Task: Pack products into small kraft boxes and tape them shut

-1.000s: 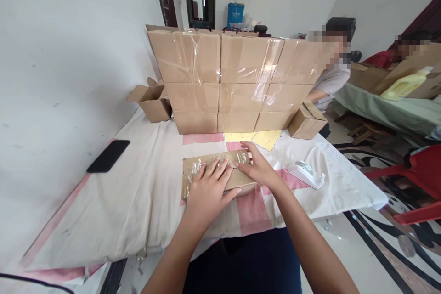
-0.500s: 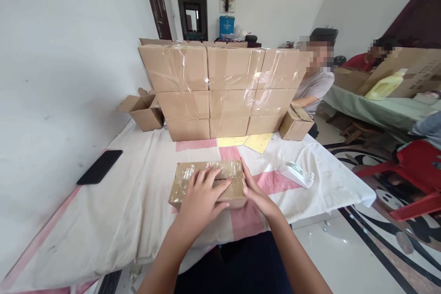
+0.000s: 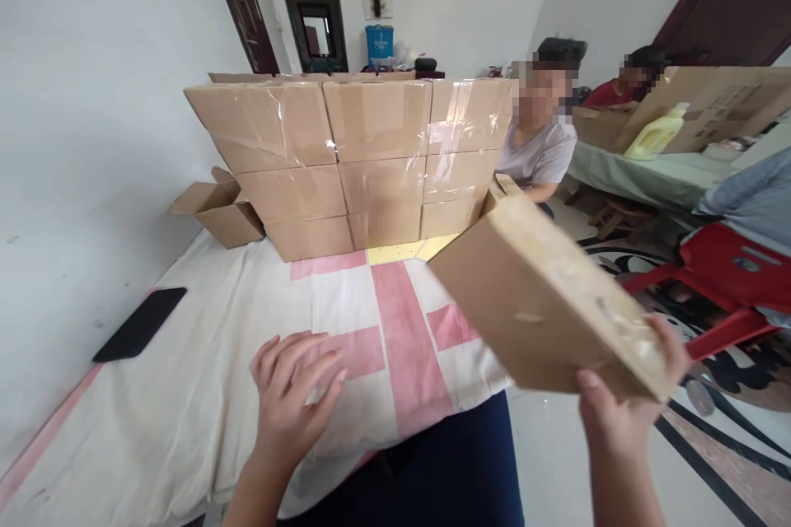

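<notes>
My right hand (image 3: 624, 412) grips a flat, taped cardboard box (image 3: 537, 296) by its near end and holds it tilted in the air, off the right side of the table. My left hand (image 3: 290, 395) hovers open, fingers spread, just above the white-and-pink cloth (image 3: 259, 321) on the table, holding nothing. A wall of taped cardboard boxes (image 3: 358, 156), three high, stands at the back of the table.
An open empty carton (image 3: 216, 210) sits at the back left and a black phone (image 3: 139, 333) lies near the left wall. A seated person (image 3: 537, 148) is behind the stack, another person (image 3: 630, 78) further right. A red chair (image 3: 710, 280) stands on the right.
My right hand lifted the taped box off the table and swung it right. My left hand let go of it and now hovers open. The view turned right.
</notes>
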Tool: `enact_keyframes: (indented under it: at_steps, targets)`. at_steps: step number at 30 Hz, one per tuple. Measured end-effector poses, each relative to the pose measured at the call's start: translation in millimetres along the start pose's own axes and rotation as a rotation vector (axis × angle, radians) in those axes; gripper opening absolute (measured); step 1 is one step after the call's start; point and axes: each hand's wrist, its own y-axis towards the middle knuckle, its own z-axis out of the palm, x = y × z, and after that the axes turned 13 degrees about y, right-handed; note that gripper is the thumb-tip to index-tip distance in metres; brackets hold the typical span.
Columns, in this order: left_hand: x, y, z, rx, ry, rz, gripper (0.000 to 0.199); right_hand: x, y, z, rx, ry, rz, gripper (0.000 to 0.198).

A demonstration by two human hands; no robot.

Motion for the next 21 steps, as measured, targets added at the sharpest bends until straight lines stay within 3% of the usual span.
enact_keyframes:
  at_steps: [3,7,11,13,16,21]
  targets:
    - [16,-28,23,0.099,0.008,-0.001,0.016,-25,44,-15,-0.132,-0.106,-0.021,0.103]
    - [18,-59,52,0.369,-0.048,0.009,0.013,-79,89,-4,-0.015,-0.253,0.124,0.106]
    - [18,-67,69,0.638,-0.131,-0.074,0.015,-131,123,13,0.070,-0.391,0.368,0.112]
    - [21,-67,72,0.674,-0.172,-0.121,0.016,-148,130,20,0.137,-0.432,0.417,0.116]
    - [24,-65,73,0.697,-0.206,-0.158,0.017,-166,129,31,0.235,-0.473,0.323,0.118]
    - [18,-56,67,0.711,-0.204,-0.187,0.018,-186,132,49,0.226,-0.563,0.355,0.118]
